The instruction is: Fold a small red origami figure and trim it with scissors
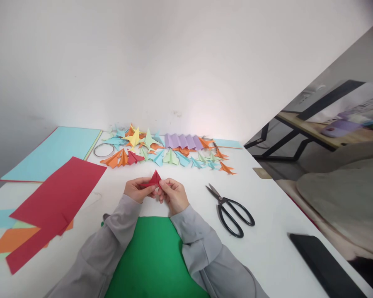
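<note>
Both my hands meet at the middle of the white table, pinching a small folded red paper piece between them. My left hand grips its left side with closed fingers. My right hand pinches its right side. The piece has a pointed tip that sticks upward. Grey sleeves cover both my arms. A green sheet lies under my forearms at the near edge.
Black scissors lie right of my hands. A row of several folded paper shapes and a purple pleated strip line the wall. Red, light blue and orange sheets lie left. A wire ring and a black phone are present.
</note>
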The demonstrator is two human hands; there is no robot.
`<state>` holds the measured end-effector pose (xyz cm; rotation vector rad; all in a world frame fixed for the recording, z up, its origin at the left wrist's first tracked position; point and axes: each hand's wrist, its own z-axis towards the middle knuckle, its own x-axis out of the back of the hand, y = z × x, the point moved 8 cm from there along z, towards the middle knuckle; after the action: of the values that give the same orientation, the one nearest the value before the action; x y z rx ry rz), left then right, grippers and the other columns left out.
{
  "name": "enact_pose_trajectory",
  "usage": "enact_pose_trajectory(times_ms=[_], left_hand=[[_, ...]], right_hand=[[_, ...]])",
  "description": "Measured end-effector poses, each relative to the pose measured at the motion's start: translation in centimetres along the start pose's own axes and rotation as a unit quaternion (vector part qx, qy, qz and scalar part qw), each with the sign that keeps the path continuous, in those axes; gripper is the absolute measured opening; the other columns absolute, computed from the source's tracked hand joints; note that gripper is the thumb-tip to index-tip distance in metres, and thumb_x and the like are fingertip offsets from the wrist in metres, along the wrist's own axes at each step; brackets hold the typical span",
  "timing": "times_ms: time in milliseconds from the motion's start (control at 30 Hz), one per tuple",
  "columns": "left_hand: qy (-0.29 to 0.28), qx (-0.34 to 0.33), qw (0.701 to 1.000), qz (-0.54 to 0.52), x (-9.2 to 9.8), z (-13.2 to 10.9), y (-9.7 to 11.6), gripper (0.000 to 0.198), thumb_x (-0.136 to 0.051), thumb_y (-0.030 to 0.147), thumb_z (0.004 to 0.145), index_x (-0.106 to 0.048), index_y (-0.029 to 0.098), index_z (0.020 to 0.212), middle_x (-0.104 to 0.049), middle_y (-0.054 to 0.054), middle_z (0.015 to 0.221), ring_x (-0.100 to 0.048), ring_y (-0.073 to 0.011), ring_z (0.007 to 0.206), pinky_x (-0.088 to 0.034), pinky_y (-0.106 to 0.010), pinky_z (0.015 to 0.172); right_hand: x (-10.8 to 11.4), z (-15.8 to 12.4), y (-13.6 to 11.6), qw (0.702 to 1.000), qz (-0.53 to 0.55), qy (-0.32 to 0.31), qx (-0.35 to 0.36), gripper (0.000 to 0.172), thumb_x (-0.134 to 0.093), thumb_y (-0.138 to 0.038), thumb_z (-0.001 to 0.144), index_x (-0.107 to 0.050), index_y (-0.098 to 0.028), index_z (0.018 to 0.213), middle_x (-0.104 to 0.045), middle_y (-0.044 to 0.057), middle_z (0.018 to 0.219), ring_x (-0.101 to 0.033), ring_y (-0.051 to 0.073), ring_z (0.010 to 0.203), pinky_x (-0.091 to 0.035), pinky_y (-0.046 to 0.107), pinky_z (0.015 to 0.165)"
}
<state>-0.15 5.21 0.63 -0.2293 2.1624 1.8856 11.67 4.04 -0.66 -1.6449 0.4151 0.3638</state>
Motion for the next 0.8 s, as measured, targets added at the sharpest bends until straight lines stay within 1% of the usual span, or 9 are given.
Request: enact_pose_trajectory(times_ms=[200,500,800], left_hand=[[0.004,0.003,1.0,0.003,-0.11,-0.09,0.31,0.037,-0.082,0.029,0.045,-0.07,0.009,0.074,-0.064,-0.002,0.048,-0.058,-0.0117,0.042,-0.053,-0.024,0.046],[0.008,0.001,1.0,0.007,-0.01,-0.05,0.33,0.038,-0.082,0.029,0.045,-0.07,0.008,0.074,-0.064,-0.003,0.048,-0.057,-0.0113,0.042,-0.052,-0.024,0.046],[0.026,-0.017,0.999,0.031,0.28,-0.07,0.81,0.033,-0.081,0.025,0.045,-0.069,0.009,0.071,-0.062,-0.001,0.046,-0.054,-0.0098,0.04,-0.049,-0.022,0.044]], right_hand=[[0.0,0.09,0.12,1.0,-0.018,-0.008,0.001,0.03,-0.074,-0.039,0.062,-0.056,-0.016,0.057,-0.06,-0.002,0.044,-0.046,0.007,0.029,-0.037,0.017,0.029],[-0.09,0.12,0.29,1.0,-0.017,-0.011,-0.007,0.03,-0.075,-0.039,0.061,-0.055,-0.016,0.057,-0.06,-0.003,0.044,-0.047,0.007,0.03,-0.038,0.017,0.03],[-0.47,0.02,0.42,0.999,-0.031,-0.036,-0.018,0.033,-0.072,-0.045,0.062,-0.057,-0.016,0.06,-0.062,-0.002,0.046,-0.049,0.007,0.031,-0.039,0.017,0.031]])
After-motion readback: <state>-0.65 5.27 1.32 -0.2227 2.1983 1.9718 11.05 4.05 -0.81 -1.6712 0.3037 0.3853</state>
